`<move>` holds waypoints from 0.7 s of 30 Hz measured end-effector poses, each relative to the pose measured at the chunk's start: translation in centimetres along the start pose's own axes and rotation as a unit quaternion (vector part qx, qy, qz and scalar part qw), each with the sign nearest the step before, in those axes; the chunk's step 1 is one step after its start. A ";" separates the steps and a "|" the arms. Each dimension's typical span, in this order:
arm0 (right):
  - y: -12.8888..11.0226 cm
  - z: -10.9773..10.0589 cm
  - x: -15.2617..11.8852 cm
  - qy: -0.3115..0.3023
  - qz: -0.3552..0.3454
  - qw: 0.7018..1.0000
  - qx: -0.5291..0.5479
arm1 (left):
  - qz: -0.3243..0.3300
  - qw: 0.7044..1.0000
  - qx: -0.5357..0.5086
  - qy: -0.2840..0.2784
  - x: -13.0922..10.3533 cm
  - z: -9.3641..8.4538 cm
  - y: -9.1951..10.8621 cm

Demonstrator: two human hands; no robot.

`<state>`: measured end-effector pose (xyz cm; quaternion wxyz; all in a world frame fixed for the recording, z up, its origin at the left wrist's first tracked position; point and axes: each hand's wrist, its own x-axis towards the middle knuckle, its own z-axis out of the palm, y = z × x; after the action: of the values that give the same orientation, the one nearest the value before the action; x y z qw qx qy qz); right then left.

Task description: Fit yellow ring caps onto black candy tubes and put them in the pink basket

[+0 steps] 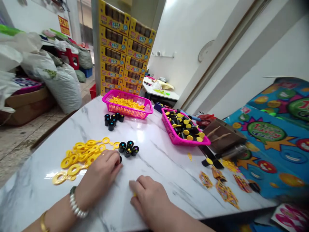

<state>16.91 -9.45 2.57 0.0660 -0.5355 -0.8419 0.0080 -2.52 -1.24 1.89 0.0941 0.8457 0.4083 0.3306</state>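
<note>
My left hand (102, 174), with a beaded bracelet (76, 204) at the wrist, has its fingers closed on a small black cylinder (121, 159), mostly hidden by the fingertips. Just behind that hand stand several black cylinders (129, 149) with coloured dots in their tops. To its left lies a heap of flat yellow rings (83, 154), each with a smaller ring joined on. My right hand (152, 199) is low over the table, its thumb and fingers pinched together. Only a sliver of a small yellow piece (135, 194) shows between them.
A pink basket (142, 114) of yellow pieces stands at the back, beside another group of black cylinders (111, 120). Another pink basket (180, 140) holds black cylinders with yellow caps. Wrappers (223, 190) lie on the right of the marble-patterned table (166, 167). Yellow boxes (113, 38) are stacked behind.
</note>
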 end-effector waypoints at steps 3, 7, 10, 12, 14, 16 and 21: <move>0.9 -1.3 0.6 -0.068 0.072 0.989 0.107 | 0.010 0.999 -0.021 -0.027 -2.9 -0.1 1.4; 3.0 -1.4 1.1 -0.082 0.140 0.941 0.297 | -0.011 0.998 -0.060 0.010 -6.4 1.0 2.7; 4.1 -0.7 1.2 -0.108 0.232 0.836 0.486 | -0.052 0.996 -0.075 0.014 -7.4 1.4 3.4; 4.3 -0.5 1.2 -0.120 0.264 0.764 0.577 | -0.084 0.992 -0.097 -0.008 -7.4 1.3 3.7; 3.9 -0.6 1.5 -0.120 0.262 0.724 0.626 | -0.108 0.986 -0.123 -0.008 -7.2 1.2 3.8; 3.0 -0.8 2.0 -0.122 0.246 0.711 0.647 | -0.131 0.981 -0.141 0.001 -6.9 1.0 3.9; 0.1 -0.9 3.6 -0.149 0.236 0.715 0.641 | -0.150 0.977 -0.148 -0.018 -6.7 0.7 4.0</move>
<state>15.62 -6.18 3.83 0.2636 -0.5380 -0.4799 0.6409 -2.53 -8.79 -0.16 0.2735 0.7574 0.4754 0.3543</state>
